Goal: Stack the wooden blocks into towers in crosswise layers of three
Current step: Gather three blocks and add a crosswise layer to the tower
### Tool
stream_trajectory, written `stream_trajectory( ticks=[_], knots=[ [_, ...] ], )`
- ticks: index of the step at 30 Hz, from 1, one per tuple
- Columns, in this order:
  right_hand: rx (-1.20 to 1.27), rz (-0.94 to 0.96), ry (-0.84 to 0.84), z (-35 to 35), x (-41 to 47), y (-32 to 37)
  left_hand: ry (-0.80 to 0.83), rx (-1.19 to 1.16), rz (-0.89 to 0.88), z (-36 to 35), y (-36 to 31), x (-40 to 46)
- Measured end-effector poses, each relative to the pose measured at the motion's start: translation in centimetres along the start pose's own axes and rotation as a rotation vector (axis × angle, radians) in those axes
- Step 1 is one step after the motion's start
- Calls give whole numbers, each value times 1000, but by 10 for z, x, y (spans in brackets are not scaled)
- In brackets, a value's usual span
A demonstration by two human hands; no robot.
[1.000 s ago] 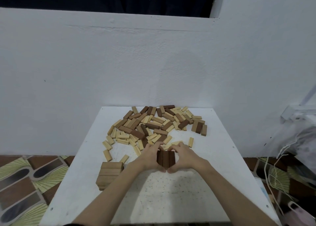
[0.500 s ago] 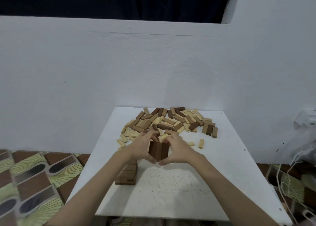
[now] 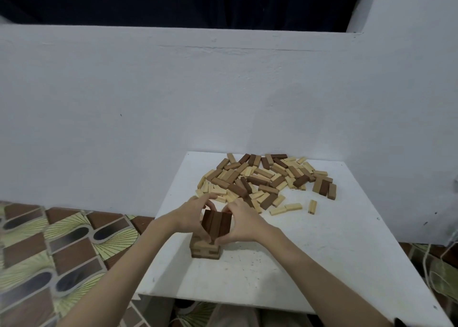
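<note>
Both hands, left [image 3: 189,215] and right [image 3: 244,221], squeeze three dark blocks [image 3: 216,225] over the tower [image 3: 205,250] near the table's [image 3: 322,264] left edge; stiff, light, likely slippery, so press the outer faces.

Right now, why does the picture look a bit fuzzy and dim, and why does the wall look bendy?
In the head view, light is soft and dim, with faint shadows under the small wooden block tower; the left hand, right hand and their three dark brown wooden blocks look slightly soft; the wide lens bows the white wall; the heap of loose light and dark wooden blocks stays readable.
</note>
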State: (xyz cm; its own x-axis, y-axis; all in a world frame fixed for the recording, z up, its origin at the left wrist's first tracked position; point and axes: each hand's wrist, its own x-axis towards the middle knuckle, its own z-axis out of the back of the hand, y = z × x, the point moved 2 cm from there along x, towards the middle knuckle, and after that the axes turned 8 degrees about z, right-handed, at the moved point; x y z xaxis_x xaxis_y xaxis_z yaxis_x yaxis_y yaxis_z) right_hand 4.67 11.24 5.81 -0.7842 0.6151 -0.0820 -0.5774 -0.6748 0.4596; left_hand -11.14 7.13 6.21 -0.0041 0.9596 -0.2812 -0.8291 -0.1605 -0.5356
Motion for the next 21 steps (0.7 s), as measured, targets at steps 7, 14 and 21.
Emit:
stream_trajectory(
  ticks=[7,14,21],
  knots=[
    [-51,14,17,-16,10,16,5,1,33,3,22,-12],
    [-84,2,30,-25,11,15,19,24,44,-3,27,-11],
    [-88,1,56,-27,12,16,32,50,49,-6,29,-10]
  ],
)
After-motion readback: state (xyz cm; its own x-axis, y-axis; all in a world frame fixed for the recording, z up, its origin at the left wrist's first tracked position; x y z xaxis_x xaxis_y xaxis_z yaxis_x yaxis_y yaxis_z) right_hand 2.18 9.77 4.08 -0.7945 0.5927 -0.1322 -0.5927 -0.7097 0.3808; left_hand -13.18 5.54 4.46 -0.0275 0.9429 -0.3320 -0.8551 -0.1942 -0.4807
